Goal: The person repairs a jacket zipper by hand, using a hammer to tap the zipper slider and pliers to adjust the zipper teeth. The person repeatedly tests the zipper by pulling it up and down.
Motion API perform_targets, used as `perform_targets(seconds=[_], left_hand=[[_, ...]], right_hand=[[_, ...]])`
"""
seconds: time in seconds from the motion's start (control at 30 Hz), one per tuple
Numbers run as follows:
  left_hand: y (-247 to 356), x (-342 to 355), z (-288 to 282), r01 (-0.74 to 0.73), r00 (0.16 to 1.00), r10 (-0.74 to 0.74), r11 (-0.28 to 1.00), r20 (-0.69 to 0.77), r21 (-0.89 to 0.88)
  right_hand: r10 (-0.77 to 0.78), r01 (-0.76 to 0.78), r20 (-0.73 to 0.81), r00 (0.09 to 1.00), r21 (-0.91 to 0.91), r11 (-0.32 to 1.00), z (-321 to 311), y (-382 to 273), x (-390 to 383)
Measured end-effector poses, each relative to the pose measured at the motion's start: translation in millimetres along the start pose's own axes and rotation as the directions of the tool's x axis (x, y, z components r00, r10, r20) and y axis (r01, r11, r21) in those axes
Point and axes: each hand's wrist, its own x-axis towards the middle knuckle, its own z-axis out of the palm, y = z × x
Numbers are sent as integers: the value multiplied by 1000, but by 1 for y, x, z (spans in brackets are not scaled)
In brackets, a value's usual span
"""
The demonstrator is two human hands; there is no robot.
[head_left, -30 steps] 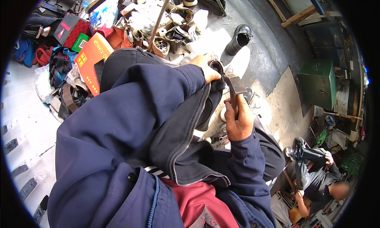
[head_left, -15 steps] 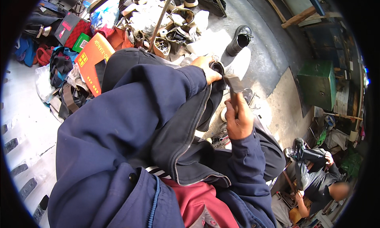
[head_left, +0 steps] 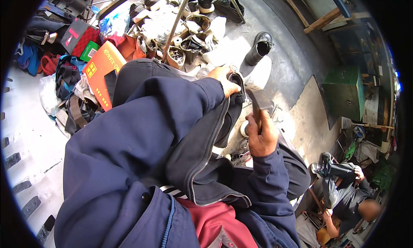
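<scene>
A black garment (head_left: pixel 183 164) with a long metal zipper lies across my lap and rises over my knee. My left hand (head_left: pixel 223 81) is closed on its far end, pinching the fabric beside the end of the zipper. What lies under that fold is hidden. To the right of this end, my right hand (head_left: pixel 262 136) grips the handle of a hammer (head_left: pixel 260 100). The hammer's grey head, a little blurred, is tilted and sits just apart from the garment.
A black shoe (head_left: pixel 260 45) rests on the floor ahead. Further left are a heap of shoes and parts (head_left: pixel 195 41) and an orange bag (head_left: pixel 101 73). To the right stand a green metal box (head_left: pixel 343 92) and a seated person (head_left: pixel 352 200).
My right hand and the hammer have shifted slightly down and to the right, away from the garment's end. My left hand keeps its hold on the garment, almost unmoved.
</scene>
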Motion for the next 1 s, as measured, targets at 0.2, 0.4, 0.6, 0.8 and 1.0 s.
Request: perform_targets(seconds=[0.2,0.4,0.6,0.8,1.0], left_hand=[[-1,-5,1,-39,999,40,996,5,-74],[4,-5,1,47,999,-48,998,-12,-31],[6,-7,0,-50,998,49,998,-32,-33],[4,-6,2,-9,1000,8,999,-25,-43],[11,-12,0,-3,999,0,998,-51,-64]], right_hand=[[67,-67,27,997,-21,998,1,2,0],[-33,36,-52,998,54,998,0,0,-4],[-33,32,-20,999,-24,999,0,-1,0],[108,-108,52,993,-2,994,-1,-1,-2],[-33,40,-65,997,119,992,1,3,-5]])
